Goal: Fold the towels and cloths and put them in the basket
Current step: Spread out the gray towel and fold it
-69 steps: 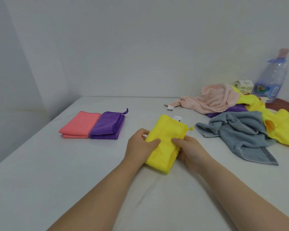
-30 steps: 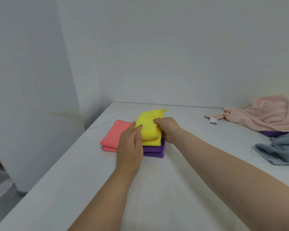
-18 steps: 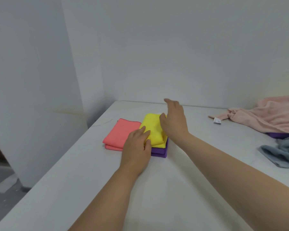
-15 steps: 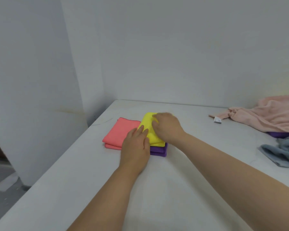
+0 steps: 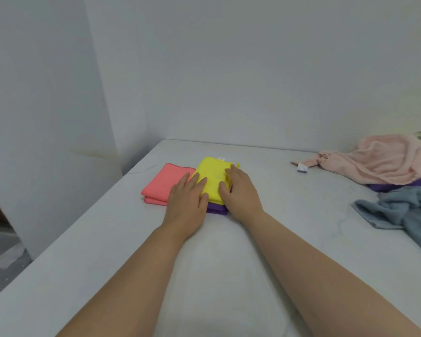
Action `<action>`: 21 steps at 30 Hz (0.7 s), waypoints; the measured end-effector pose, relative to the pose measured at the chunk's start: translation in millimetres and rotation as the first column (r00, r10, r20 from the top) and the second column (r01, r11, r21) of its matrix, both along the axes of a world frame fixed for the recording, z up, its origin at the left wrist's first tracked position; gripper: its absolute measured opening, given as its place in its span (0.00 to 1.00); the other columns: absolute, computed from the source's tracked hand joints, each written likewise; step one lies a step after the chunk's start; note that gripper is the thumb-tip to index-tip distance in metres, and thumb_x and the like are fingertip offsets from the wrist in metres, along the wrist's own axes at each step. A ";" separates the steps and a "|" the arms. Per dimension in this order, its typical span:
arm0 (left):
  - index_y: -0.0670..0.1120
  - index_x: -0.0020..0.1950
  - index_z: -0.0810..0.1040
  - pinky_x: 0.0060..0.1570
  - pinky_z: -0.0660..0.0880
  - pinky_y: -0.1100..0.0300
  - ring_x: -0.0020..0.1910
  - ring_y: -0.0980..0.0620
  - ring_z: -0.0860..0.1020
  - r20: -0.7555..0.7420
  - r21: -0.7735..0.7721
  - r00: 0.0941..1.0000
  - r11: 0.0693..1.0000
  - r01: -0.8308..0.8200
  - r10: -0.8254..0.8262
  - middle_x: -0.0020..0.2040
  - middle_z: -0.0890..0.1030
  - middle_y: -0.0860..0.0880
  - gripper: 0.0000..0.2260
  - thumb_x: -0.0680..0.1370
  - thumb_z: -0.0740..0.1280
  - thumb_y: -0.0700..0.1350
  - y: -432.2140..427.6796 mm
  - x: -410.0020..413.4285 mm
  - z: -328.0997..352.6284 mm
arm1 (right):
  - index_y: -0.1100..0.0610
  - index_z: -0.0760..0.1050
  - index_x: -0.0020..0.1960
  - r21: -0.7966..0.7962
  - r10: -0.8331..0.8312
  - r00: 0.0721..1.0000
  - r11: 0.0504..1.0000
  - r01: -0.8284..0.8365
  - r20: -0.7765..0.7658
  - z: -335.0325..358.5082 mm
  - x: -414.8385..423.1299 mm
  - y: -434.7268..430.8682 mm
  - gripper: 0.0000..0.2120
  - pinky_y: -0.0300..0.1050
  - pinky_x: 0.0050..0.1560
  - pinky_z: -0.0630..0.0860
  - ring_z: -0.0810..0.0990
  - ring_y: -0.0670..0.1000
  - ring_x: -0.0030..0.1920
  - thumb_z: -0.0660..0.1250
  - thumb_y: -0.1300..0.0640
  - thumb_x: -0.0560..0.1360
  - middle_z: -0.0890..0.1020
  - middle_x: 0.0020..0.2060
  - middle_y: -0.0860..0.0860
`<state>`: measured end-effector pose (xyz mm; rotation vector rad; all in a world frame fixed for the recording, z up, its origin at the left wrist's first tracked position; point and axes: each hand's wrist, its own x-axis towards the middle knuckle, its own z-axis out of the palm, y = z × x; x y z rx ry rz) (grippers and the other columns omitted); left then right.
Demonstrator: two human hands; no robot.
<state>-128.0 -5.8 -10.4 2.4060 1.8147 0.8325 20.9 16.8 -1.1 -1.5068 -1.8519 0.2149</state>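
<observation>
Yellow cloth (image 5: 212,177) atop purple cloth (image 5: 216,208), beside pink cloth (image 5: 165,184), left hand (image 5: 186,203) and right hand (image 5: 241,193) pressing it, fingers (image 5: 201,184) straight

surface: white table (image 5: 229,263) | backdrop: plain pale walls (image 5: 229,69) | lower left: grey floor (image 5: 0,251)
</observation>
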 end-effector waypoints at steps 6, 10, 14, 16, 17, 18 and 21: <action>0.42 0.63 0.77 0.65 0.67 0.41 0.69 0.41 0.68 -0.079 0.136 0.983 0.975 0.176 -0.166 0.67 0.74 0.43 0.22 0.75 0.53 0.46 -19.8 29.7 3.6 | 0.60 0.69 0.67 0.079 -0.028 0.997 0.996 0.034 -0.074 -1.7 34.4 -54.6 0.18 0.35 0.66 0.57 0.63 0.51 0.70 0.59 0.57 0.79 0.69 0.69 0.53; 0.41 0.65 0.75 0.66 0.67 0.41 0.70 0.41 0.67 -0.111 0.140 0.971 0.964 0.226 -0.211 0.68 0.72 0.42 0.23 0.74 0.53 0.46 -37.8 73.0 1.6 | 0.61 0.70 0.66 0.134 -0.111 0.993 0.985 0.106 0.030 -4.5 83.0 -78.9 0.21 0.43 0.68 0.60 0.66 0.53 0.69 0.55 0.53 0.76 0.71 0.68 0.55; 0.43 0.73 0.66 0.71 0.59 0.44 0.75 0.44 0.57 -0.044 0.078 0.970 0.967 0.241 -0.238 0.75 0.62 0.43 0.22 0.78 0.54 0.45 -54.0 132.6 0.6 | 0.62 0.69 0.66 0.107 -0.257 0.959 0.964 0.245 0.120 -6.3 144.0 -92.0 0.19 0.47 0.69 0.61 0.66 0.56 0.69 0.60 0.58 0.77 0.71 0.67 0.58; 0.47 0.77 0.55 0.75 0.48 0.50 0.77 0.49 0.48 0.002 -0.030 0.978 0.977 0.210 -0.210 0.78 0.51 0.47 0.24 0.81 0.55 0.46 -58.0 161.0 -1.3 | 0.62 0.68 0.68 0.060 -0.328 0.918 0.945 0.322 0.224 -8.7 171.2 -94.1 0.20 0.49 0.69 0.59 0.64 0.57 0.70 0.60 0.58 0.77 0.68 0.69 0.59; 0.48 0.78 0.52 0.75 0.46 0.51 0.77 0.50 0.45 -0.021 -0.074 0.979 0.976 0.203 -0.205 0.79 0.48 0.48 0.25 0.82 0.54 0.47 -59.4 171.5 -1.8 | 0.60 0.68 0.68 0.042 -0.367 0.886 0.928 0.371 0.282 -9.4 184.2 -94.6 0.20 0.51 0.69 0.58 0.63 0.58 0.70 0.60 0.57 0.77 0.66 0.70 0.59; 0.49 0.78 0.49 0.75 0.46 0.51 0.77 0.50 0.45 -0.066 -0.107 0.976 0.974 0.202 -0.209 0.79 0.47 0.48 0.26 0.82 0.54 0.48 -60.2 178.7 -2.5 | 0.59 0.69 0.68 0.025 -0.403 0.849 0.907 0.420 0.343 -9.9 197.2 -95.3 0.20 0.52 0.69 0.57 0.62 0.59 0.70 0.60 0.57 0.76 0.64 0.71 0.59; 0.50 0.78 0.45 0.74 0.45 0.47 0.77 0.48 0.43 -0.173 -0.195 0.964 0.967 0.165 -0.200 0.79 0.46 0.48 0.26 0.82 0.51 0.52 -53.6 184.8 -6.4 | 0.53 0.71 0.66 -0.016 -0.508 0.724 0.814 0.581 0.467 -7.6 231.5 -96.4 0.19 0.58 0.71 0.50 0.53 0.59 0.74 0.60 0.55 0.76 0.57 0.74 0.59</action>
